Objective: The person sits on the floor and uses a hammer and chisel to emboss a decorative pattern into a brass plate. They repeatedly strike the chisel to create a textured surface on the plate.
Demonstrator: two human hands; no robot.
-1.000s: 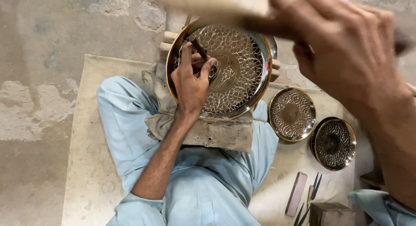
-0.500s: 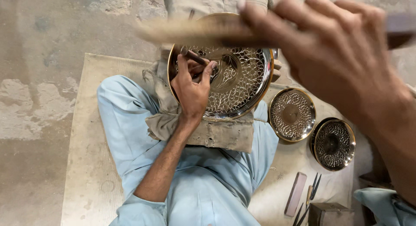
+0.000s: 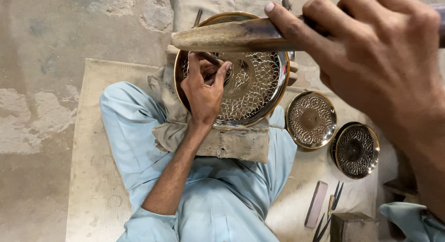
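The large brass plate (image 3: 241,79) rests on a cloth-wrapped pad (image 3: 222,140) across the person's lap; most of its face already looks covered in engraved pattern, so I judge the chasing well along, with a patch near the rim under the punch in hand. The left hand (image 3: 204,91) has its fingers pinched around a thin metal punch (image 3: 211,60) set on the plate, while the right hand (image 3: 375,70) is clenched on a wooden mallet (image 3: 222,37) raised above it. Counted: one large plate, two smaller patterned bowls (image 3: 310,120) to its right, one flat stone (image 3: 316,204), a few spare tools (image 3: 333,202).
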